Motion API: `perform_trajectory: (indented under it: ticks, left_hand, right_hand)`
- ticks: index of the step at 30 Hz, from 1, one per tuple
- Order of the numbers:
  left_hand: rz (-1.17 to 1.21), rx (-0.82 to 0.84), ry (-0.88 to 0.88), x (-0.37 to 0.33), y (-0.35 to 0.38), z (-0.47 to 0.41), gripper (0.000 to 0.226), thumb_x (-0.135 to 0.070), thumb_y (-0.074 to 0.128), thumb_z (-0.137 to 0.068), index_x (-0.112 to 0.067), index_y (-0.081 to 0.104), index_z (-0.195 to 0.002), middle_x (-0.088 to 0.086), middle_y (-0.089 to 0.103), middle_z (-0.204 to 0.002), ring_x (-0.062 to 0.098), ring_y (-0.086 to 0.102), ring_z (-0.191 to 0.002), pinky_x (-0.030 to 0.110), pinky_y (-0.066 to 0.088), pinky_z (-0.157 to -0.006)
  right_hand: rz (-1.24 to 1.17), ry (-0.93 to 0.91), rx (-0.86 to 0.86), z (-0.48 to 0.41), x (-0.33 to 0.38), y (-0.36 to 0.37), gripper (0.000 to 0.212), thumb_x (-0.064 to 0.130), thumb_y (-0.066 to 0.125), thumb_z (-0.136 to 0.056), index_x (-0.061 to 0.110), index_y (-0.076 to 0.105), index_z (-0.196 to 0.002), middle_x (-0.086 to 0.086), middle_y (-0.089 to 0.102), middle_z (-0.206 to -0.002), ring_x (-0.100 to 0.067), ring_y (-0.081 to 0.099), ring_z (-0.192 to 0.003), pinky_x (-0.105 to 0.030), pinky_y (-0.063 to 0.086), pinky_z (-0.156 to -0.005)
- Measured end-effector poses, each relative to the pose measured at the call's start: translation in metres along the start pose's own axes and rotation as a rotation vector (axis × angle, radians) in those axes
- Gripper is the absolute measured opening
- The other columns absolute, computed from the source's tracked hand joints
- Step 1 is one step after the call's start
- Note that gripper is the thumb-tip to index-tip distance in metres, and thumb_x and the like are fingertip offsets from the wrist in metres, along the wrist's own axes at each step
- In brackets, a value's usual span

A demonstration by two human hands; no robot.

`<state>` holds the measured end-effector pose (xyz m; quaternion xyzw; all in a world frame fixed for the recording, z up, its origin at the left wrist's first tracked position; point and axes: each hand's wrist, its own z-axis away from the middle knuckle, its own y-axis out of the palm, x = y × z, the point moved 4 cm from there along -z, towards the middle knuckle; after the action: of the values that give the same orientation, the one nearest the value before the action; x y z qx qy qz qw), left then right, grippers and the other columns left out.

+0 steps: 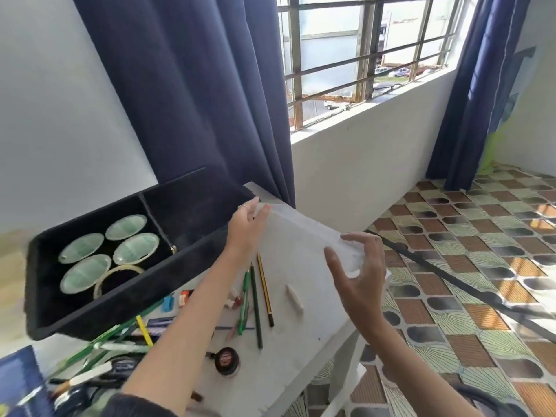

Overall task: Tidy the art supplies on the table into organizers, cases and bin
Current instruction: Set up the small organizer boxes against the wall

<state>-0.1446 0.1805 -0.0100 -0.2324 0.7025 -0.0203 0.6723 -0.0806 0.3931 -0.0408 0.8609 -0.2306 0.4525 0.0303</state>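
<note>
Desk [301, 341] is strewn w/ loose supplies. Black bin [120, 299], at the desk's far-left, is seen holding 4 round lids [129, 249] + 1 tape ring [120, 267]. Clear case [304, 236] is held over the far-right edge: its far end is gripped by the left hand [245, 227], its near end clasped by the right hand [358, 275]. Step judged: case being readied for filling. Next it prob. needs setting down & opening, so the 2 pencils [256, 305] + green pen [244, 299] mid-desk can be loaded.
</note>
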Motion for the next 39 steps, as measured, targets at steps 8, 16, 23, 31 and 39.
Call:
perform_trajectory:
  ticks: [8, 16, 23, 31, 39]
  left_hand:
    - [0.027, -0.276, 0.158, -0.021, -0.095, 0.064, 0.017, -0.038, 0.062, -0.086, -0.026, 0.062, -0.099, -0.005, 0.058, -0.112, 0.010, 0.053, -0.107, 0.024, 0.044, -0.091]
    - [0.237, -0.351, 0.131, 0.001, -0.198, 0.163, 0.024, -0.041, 0.056, -0.089, -0.024, 0.058, -0.106, 0.002, 0.068, -0.104, 0.008, 0.064, -0.095, 0.027, 0.049, -0.088]
    - [0.270, -0.617, 0.063, 0.044, -0.282, 0.250, 0.023, -0.035, 0.060, -0.089, -0.014, 0.060, -0.097, 0.009, 0.069, -0.084, 0.019, 0.068, -0.072, 0.033, 0.056, -0.069]
    - [0.257, -0.931, -0.083, 0.110, -0.334, 0.348, 0.020, -0.042, 0.065, -0.084, -0.026, 0.066, -0.072, -0.001, 0.069, -0.068, 0.019, 0.065, -0.065, 0.039, 0.052, -0.061]
    - [0.226, -1.084, -0.262, 0.159, -0.333, 0.422, 0.017, -0.030, 0.065, -0.086, -0.015, 0.072, -0.083, -0.003, 0.069, -0.092, 0.008, 0.061, -0.087, 0.015, 0.043, -0.071]
  right_hand:
    - [-0.347, 0.199, -0.016, 0.020, 0.052, 0.015, 0.029, 0.055, 0.056, -0.075, 0.032, 0.051, -0.091, 0.017, 0.059, -0.084, -0.003, 0.056, -0.076, -0.025, 0.049, -0.065]
    - [-0.457, 0.417, 0.184, 0.082, 0.107, 0.069, 0.041, 0.074, 0.044, -0.078, 0.037, 0.051, -0.093, -0.019, 0.065, -0.087, -0.033, 0.067, -0.080, -0.047, 0.055, -0.075]
    - [-0.539, 0.353, 0.444, 0.154, 0.160, 0.109, 0.037, 0.052, 0.033, -0.095, 0.025, 0.049, -0.114, -0.011, 0.055, -0.105, -0.027, 0.062, -0.092, -0.035, 0.058, -0.063]
    - [-0.488, 0.343, 0.566, 0.239, 0.202, 0.128, 0.022, 0.027, 0.033, -0.102, 0.018, 0.052, -0.096, -0.009, 0.058, -0.081, -0.017, 0.057, -0.060, -0.026, 0.048, -0.046]
    - [-0.370, 0.366, 0.611, 0.309, 0.195, 0.125, 0.024, 0.017, 0.043, -0.099, 0.016, 0.065, -0.088, 0.003, 0.064, -0.088, 0.001, 0.054, -0.078, -0.013, 0.040, -0.067]
